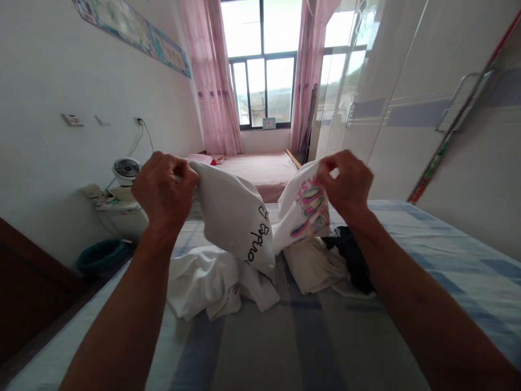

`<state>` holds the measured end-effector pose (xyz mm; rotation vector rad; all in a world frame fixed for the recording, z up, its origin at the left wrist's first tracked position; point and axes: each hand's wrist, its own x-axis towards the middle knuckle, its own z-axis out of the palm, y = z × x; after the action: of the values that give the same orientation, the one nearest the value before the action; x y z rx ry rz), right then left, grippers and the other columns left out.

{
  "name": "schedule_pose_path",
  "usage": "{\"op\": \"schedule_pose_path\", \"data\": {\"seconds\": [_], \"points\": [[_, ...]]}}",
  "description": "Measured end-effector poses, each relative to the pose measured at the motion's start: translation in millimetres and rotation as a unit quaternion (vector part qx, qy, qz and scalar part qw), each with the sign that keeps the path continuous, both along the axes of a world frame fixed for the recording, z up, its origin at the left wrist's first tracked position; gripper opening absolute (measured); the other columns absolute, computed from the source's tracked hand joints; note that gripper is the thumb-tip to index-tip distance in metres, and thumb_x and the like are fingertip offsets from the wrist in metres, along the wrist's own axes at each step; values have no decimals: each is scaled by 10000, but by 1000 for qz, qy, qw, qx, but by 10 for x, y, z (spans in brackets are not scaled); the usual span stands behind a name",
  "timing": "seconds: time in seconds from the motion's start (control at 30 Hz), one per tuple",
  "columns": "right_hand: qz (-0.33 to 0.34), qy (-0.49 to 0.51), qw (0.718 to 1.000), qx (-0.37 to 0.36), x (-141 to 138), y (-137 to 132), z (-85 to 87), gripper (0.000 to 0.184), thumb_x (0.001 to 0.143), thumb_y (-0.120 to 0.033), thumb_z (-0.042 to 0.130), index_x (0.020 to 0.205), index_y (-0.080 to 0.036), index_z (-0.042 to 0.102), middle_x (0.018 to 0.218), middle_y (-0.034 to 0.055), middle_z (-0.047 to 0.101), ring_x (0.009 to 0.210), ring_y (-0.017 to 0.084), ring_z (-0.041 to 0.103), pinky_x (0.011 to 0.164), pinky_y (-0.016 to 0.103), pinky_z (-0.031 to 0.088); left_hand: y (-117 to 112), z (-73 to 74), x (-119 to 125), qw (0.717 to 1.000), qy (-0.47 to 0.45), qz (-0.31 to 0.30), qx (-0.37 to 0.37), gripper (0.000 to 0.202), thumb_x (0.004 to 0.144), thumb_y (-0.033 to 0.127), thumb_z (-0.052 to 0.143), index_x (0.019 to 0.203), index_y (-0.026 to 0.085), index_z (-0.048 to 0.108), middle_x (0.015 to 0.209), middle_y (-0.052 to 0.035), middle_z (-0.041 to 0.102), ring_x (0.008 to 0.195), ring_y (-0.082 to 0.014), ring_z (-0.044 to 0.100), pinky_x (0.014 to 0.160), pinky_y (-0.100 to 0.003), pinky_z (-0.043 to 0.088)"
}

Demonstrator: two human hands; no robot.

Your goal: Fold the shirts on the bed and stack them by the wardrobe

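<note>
A white T-shirt (232, 212) hangs in the air between my hands, sagging in the middle. Black lettering shows on its left part and a pink and multicoloured print on its right part. My left hand (165, 187) is closed on the upper left end of the fabric. At the upper right end, the fingers of my right hand (345, 179) pinch the cloth. Beneath it on the bed lies a crumpled white garment (203, 279). Right of that are a beige folded garment (315, 266) and a black garment (352, 258), partly hidden by my right forearm.
The bed (260, 347) has a blue and white checked sheet. A second bed (260, 165) with a pink cover stands by the window. At left are a small fan (126, 169) on a side table and a teal bin (101, 256). White wardrobes (391, 87) line the right.
</note>
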<state>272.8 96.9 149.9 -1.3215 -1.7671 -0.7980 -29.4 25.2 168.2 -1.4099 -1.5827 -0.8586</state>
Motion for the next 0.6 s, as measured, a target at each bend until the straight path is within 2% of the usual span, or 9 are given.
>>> {"op": "schedule_pose_path", "data": {"seconds": [0.07, 0.13, 0.2, 0.3, 0.37, 0.4, 0.5, 0.53, 0.6], "points": [[23, -11, 1000, -16, -13, 7, 55, 293, 885, -250, 375, 883, -155, 652, 905, 91, 657, 797, 197, 572, 668, 312, 354, -42, -60, 79, 996, 46, -50, -63, 200, 843, 258, 450, 774, 169, 615, 839, -91, 641, 806, -233, 583, 652, -328, 399], [53, -71, 993, -79, -23, 4, -8, 250, 854, -273, 432, 805, -160, 650, 838, 76, 659, 712, 181, 563, 617, 300, 334, -68, -202, 127, 978, 105, -100, -147, 205, 831, 256, 466, 702, 185, 609, 778, -73, 641, 781, -227, 588, 636, -320, 395], [38, -54, 994, -91, -27, -9, -100, 240, 849, -275, 438, 803, -162, 645, 837, 74, 660, 705, 179, 565, 609, 296, 329, -77, -307, 121, 986, 83, -73, -123, 217, 851, 249, 438, 755, 185, 623, 825, -76, 650, 821, -228, 593, 666, -322, 401], [17, 41, 997, -69, -47, -26, -167, 261, 866, -261, 396, 873, -159, 637, 871, 85, 660, 770, 185, 579, 631, 287, 348, -62, -307, 71, 992, 37, -27, -118, 219, 859, 242, 422, 825, 170, 627, 907, -99, 651, 863, -242, 591, 682, -335, 403], [56, 37, 990, -120, -92, -16, -144, 234, 849, -269, 425, 842, -161, 633, 827, 82, 661, 748, 182, 581, 626, 281, 357, -44, -239, 55, 984, 42, -48, -169, 208, 850, 245, 437, 789, 174, 622, 893, -101, 650, 851, -247, 593, 670, -341, 403], [78, 48, 986, -139, -124, -3, -115, 220, 841, -270, 437, 824, -165, 630, 808, 77, 660, 727, 177, 581, 624, 279, 365, -35, -201, 56, 985, 30, -53, -163, 209, 854, 249, 433, 790, 177, 618, 892, -102, 647, 857, -250, 592, 676, -346, 406], [136, 183, 969, -95, -244, 33, -16, 232, 864, -267, 403, 854, -178, 618, 810, 51, 659, 698, 159, 585, 658, 278, 408, -9, -145, 86, 997, -40, -31, -53, 214, 880, 251, 395, 858, 191, 600, 935, -105, 635, 916, -253, 579, 751, -363, 419], [168, 213, 959, -80, -283, 28, -6, 234, 871, -270, 397, 863, -183, 614, 812, 40, 658, 700, 155, 590, 676, 279, 421, -7, -169, 107, 997, -44, -32, -50, 204, 881, 253, 399, 860, 199, 595, 937, -100, 634, 918, -251, 578, 763, -362, 423], [246, 205, 942, -103, -330, -36, -73, 214, 872, -284, 420, 891, -186, 609, 866, 32, 660, 725, 146, 606, 704, 272, 438, -43, -307, 165, 992, -20, -58, -106, 187, 878, 250, 417, 853, 210, 598, 929, -87, 637, 904, -246, 584, 758, -352, 435]]}}
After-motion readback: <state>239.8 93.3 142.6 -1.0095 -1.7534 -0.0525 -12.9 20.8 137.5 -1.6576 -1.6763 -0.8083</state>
